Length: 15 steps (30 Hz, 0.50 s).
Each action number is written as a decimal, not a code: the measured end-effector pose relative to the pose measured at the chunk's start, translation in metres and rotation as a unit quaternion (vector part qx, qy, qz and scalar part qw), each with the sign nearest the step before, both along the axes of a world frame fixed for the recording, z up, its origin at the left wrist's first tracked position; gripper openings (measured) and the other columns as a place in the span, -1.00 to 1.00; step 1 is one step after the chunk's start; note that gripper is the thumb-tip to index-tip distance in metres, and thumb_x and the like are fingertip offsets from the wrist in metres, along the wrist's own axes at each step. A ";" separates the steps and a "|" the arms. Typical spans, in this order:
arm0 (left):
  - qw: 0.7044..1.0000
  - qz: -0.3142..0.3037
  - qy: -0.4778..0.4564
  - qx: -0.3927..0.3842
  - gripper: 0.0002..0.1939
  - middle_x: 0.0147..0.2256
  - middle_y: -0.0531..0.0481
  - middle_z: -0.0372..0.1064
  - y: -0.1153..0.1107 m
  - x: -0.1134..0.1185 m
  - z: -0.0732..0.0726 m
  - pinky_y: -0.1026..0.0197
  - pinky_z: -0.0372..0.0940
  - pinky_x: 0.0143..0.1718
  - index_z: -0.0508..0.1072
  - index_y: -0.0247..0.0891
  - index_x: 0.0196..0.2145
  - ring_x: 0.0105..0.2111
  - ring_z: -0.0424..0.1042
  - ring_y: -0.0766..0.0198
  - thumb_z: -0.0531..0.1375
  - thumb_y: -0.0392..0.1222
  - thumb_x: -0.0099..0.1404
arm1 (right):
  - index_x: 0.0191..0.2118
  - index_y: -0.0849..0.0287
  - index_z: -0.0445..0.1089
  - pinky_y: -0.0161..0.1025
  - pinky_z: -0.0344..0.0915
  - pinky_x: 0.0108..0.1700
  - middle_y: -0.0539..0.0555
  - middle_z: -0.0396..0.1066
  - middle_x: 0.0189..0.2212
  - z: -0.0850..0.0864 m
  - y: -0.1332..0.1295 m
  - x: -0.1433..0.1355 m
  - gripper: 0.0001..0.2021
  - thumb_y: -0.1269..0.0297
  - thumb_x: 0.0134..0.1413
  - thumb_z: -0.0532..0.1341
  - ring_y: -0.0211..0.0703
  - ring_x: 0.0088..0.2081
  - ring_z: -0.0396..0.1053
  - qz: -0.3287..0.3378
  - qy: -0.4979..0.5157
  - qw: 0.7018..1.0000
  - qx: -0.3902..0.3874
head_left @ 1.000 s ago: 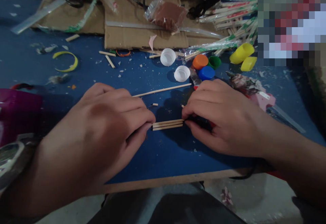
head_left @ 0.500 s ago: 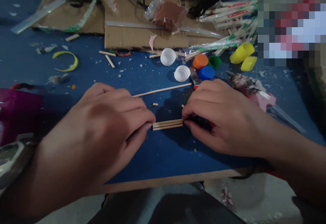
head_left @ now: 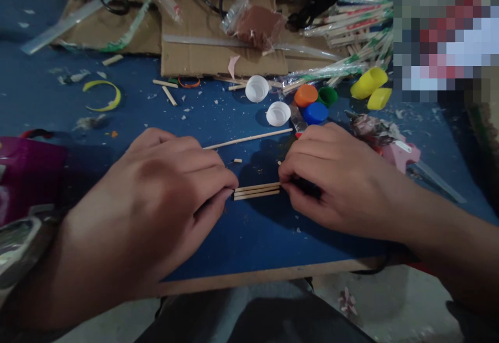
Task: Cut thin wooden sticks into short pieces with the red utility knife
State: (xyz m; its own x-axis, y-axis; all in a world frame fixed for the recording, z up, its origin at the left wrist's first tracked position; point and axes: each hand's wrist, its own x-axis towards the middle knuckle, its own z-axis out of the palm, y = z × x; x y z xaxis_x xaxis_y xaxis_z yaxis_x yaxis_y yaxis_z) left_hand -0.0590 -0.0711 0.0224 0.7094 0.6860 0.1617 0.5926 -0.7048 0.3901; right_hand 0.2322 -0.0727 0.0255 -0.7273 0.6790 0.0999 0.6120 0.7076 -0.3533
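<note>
Three short wooden sticks [head_left: 257, 191] lie side by side on the blue table [head_left: 249, 249], near its front edge. My left hand [head_left: 171, 192] pinches their left ends between thumb and forefinger. At the other end, my right hand [head_left: 335, 176] has its thumb and fingertips closed on the right tip of the farthest stick. A longer thin stick [head_left: 249, 139] lies behind them, its left end hidden by my left hand. Between the long stick and the short ones sits a tiny cut stick piece [head_left: 237, 161].
White caps [head_left: 278, 114], an orange cap [head_left: 306, 95] and a blue cap [head_left: 315, 113] stand beyond my hands. A pink glue gun [head_left: 401, 155] lies right, a purple container [head_left: 31, 176] left. Cardboard [head_left: 222, 62] and wrapped sticks [head_left: 351, 26] cover the back.
The view has shifted very slightly. Both hands stay in place at the ends of the short sticks, and nothing else has visibly moved.
</note>
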 end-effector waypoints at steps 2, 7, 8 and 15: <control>1.000 -0.005 0.007 0.006 -0.73 -0.21 0.04 0.68 0.000 0.000 0.001 -0.21 0.22 -0.06 0.63 -0.01 -0.17 -0.20 0.56 -0.03 0.12 -0.14 0.61 | -0.25 0.10 0.49 0.06 0.25 -0.08 0.09 0.52 -0.33 0.000 0.000 -0.001 -0.86 0.40 0.39 0.23 0.09 -0.19 0.41 -0.006 -0.004 1.000 -0.001; 1.000 -0.015 0.013 0.009 -0.74 -0.21 0.00 0.68 0.000 0.002 0.003 -0.23 0.24 -0.08 0.61 -0.06 -0.17 -0.21 0.57 -0.04 0.10 -0.15 0.59 | -0.24 0.12 0.46 0.08 0.30 -0.07 0.12 0.55 -0.29 0.000 0.001 -0.001 -0.86 0.41 0.40 0.21 0.10 -0.17 0.43 -0.017 0.010 1.000 0.002; 1.000 -0.016 0.012 0.008 -0.75 -0.21 -0.01 0.68 0.000 0.003 0.003 -0.24 0.24 -0.09 0.60 -0.07 -0.17 -0.21 0.57 -0.04 0.11 -0.16 0.58 | -0.24 0.12 0.45 0.07 0.31 -0.07 0.14 0.56 -0.28 0.000 0.001 -0.001 -0.87 0.41 0.40 0.21 0.11 -0.17 0.43 -0.017 0.014 1.000 0.005; 1.000 0.001 -0.022 -0.001 -0.86 -0.17 0.01 0.67 -0.001 0.002 0.004 -0.22 0.26 -0.04 0.58 -0.06 -0.11 -0.19 0.60 -0.05 0.19 -0.10 0.57 | -0.23 0.06 0.37 0.01 0.36 -0.07 0.10 0.54 -0.28 0.004 0.002 -0.001 -0.84 0.45 0.41 0.18 0.05 -0.19 0.42 -0.023 0.066 0.997 0.021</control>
